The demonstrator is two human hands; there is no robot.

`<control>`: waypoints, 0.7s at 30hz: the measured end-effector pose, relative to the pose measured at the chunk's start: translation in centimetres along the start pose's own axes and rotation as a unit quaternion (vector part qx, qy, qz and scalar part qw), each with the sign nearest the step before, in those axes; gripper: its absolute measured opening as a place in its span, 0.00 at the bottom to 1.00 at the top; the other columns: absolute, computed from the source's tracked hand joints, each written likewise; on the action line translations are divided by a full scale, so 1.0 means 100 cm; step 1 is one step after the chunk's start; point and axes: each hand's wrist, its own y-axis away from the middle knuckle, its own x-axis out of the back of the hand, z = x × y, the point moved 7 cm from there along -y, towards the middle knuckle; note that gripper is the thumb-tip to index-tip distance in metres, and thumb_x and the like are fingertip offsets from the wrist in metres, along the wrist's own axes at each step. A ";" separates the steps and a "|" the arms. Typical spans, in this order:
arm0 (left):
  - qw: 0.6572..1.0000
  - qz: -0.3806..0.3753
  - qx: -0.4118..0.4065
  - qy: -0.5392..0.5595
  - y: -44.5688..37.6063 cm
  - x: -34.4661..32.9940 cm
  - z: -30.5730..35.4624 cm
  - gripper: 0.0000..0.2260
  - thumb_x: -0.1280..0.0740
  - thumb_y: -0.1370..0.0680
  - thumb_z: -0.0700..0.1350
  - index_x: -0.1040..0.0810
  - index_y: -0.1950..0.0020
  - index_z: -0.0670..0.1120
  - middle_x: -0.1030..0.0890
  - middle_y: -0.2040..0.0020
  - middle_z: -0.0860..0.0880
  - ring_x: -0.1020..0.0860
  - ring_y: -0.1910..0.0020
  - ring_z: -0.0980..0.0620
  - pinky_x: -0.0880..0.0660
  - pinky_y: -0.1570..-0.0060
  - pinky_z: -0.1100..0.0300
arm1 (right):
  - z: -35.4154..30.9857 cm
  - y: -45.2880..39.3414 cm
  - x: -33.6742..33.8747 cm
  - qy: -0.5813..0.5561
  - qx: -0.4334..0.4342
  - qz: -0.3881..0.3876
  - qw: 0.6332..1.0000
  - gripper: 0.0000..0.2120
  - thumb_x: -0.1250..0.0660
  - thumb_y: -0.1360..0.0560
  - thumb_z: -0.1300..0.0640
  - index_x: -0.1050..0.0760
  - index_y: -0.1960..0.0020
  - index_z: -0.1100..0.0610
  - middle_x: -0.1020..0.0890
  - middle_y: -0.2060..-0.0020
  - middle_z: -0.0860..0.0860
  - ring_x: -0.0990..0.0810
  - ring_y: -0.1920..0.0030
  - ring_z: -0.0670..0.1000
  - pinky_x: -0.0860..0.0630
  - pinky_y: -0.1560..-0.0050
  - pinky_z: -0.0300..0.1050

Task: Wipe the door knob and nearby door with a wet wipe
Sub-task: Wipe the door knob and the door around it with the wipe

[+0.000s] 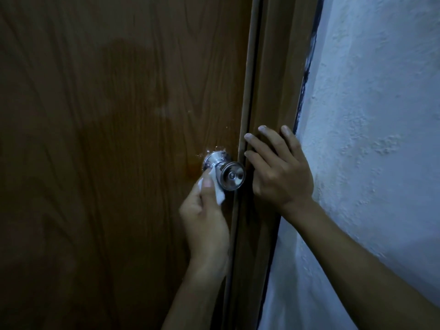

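A shiny silver door knob [232,175] sticks out of a brown wood-grain door [107,139] near its right edge. My left hand [205,217] pinches a small white wet wipe [217,190] and holds it against the knob's neck, just below and left of the round head. My right hand [277,167] rests flat on the brown door frame [269,79], fingers straight and spread, just right of the knob.
A rough white plastered wall [381,139] fills the right side beyond the frame. A dark gap runs between the door's edge and the frame. Pale flecks mark the door around the knob's round plate.
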 end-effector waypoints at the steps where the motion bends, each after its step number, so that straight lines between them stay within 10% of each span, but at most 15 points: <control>1: 0.996 -0.023 -0.048 -0.070 -0.001 -0.003 0.011 0.11 0.42 0.20 0.49 0.22 0.45 0.57 0.17 0.53 0.63 0.19 0.52 0.65 0.24 0.56 0.70 | 0.001 -0.002 -0.001 -0.006 0.000 -0.013 1.000 0.17 0.46 0.22 0.58 0.19 0.49 0.61 0.19 0.41 0.57 0.25 0.36 0.59 0.35 0.32 0.58; 7: 0.862 -0.268 -0.213 -0.373 -0.035 -0.039 0.033 0.10 0.42 0.19 0.44 0.25 0.46 0.58 0.23 0.57 0.61 0.23 0.53 0.69 0.27 0.57 0.76 | 0.000 0.000 -0.001 0.007 0.002 -0.020 1.000 0.15 0.44 0.22 0.57 0.19 0.48 0.60 0.19 0.41 0.57 0.26 0.35 0.59 0.38 0.31 0.57; 12: 0.839 -0.329 -0.210 -0.380 -0.041 -0.029 0.040 0.13 0.41 0.19 0.43 0.27 0.40 0.58 0.23 0.47 0.65 0.25 0.46 0.73 0.27 0.48 0.75 | 0.000 -0.001 -0.003 0.014 0.000 -0.038 0.999 0.15 0.44 0.22 0.57 0.20 0.48 0.61 0.20 0.41 0.57 0.26 0.35 0.59 0.38 0.31 0.58; 15: 0.859 -0.305 -0.213 -0.351 -0.028 -0.009 0.044 0.14 0.40 0.20 0.43 0.27 0.37 0.56 0.24 0.40 0.66 0.28 0.39 0.71 0.30 0.43 0.74 | 0.001 -0.001 -0.003 0.020 0.000 -0.041 0.999 0.18 0.46 0.22 0.56 0.20 0.47 0.61 0.20 0.40 0.58 0.26 0.35 0.60 0.36 0.32 0.58; 21: 0.993 -0.089 -0.011 -0.080 -0.045 0.034 0.044 0.10 0.41 0.19 0.49 0.20 0.51 0.53 0.16 0.59 0.59 0.19 0.56 0.62 0.23 0.58 0.65 | 0.000 -0.003 0.000 0.027 -0.006 -0.039 0.999 0.18 0.46 0.24 0.57 0.20 0.47 0.62 0.19 0.41 0.57 0.26 0.36 0.59 0.36 0.32 0.58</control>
